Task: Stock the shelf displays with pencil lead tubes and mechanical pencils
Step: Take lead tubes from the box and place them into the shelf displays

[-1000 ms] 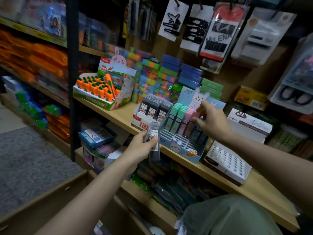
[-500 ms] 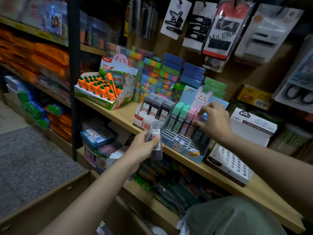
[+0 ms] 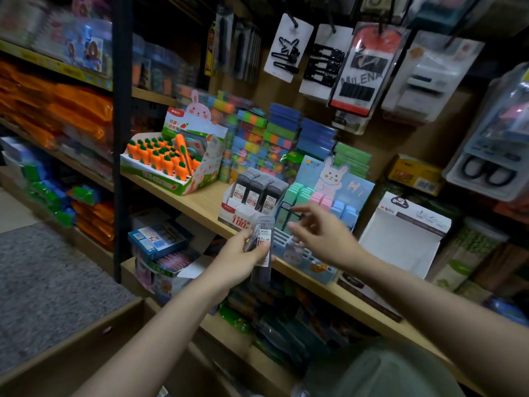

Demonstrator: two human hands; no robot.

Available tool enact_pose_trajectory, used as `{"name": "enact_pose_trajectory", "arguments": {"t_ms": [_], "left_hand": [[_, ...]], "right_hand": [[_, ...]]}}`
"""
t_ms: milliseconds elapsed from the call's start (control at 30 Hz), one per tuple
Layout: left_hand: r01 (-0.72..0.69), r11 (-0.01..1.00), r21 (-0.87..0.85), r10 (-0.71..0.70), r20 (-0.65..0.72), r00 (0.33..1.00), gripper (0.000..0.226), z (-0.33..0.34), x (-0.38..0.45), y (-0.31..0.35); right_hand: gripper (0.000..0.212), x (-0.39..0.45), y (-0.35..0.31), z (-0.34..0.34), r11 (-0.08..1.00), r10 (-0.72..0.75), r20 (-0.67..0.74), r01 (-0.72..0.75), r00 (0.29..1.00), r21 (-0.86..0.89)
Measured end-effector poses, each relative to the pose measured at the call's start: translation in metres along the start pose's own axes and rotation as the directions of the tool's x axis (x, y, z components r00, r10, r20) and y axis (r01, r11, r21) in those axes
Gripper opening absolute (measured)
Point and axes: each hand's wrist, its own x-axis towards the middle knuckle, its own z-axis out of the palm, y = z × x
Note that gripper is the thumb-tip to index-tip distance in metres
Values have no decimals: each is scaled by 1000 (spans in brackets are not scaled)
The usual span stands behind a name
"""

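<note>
Holding a small stack of lead tubes [image 3: 261,247] in my left hand [image 3: 239,260], pinched below the shelf [image 3: 200,202] edge; right hand [image 3: 320,236] spread, empty, reaching over; a clumsy pull could spill the stack; three dark rows stand in the white box [image 3: 237,212]; held count unclear.

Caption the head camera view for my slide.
Left hand grips dark lead tubes; open right hand reaches toward them before pastel bunny display box.
</note>
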Motion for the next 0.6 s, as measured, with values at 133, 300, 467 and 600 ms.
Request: {"name": "enact_pose_trajectory", "arguments": {"t_ms": [133, 300, 467, 600], "left_hand": [[6, 1000, 5, -6, 101, 995, 19, 5, -6, 1], [-7, 1000, 18, 5, 127, 992, 18, 2, -11, -3], [-38, 998, 55, 30, 134, 991, 23, 1, -13, -2], [157, 985, -67, -158, -7, 987, 44, 2, -14, 6]], "right_hand": [[28, -8, -9, 20, 975, 54, 24, -58, 998, 216], [16, -9, -18, 17, 967, 120, 71, -133, 990, 216], [27, -15, -23, 15, 992, 49, 57, -56, 997, 115], [21, -15, -25, 10, 981, 103, -28, -97, 994, 167]]}}
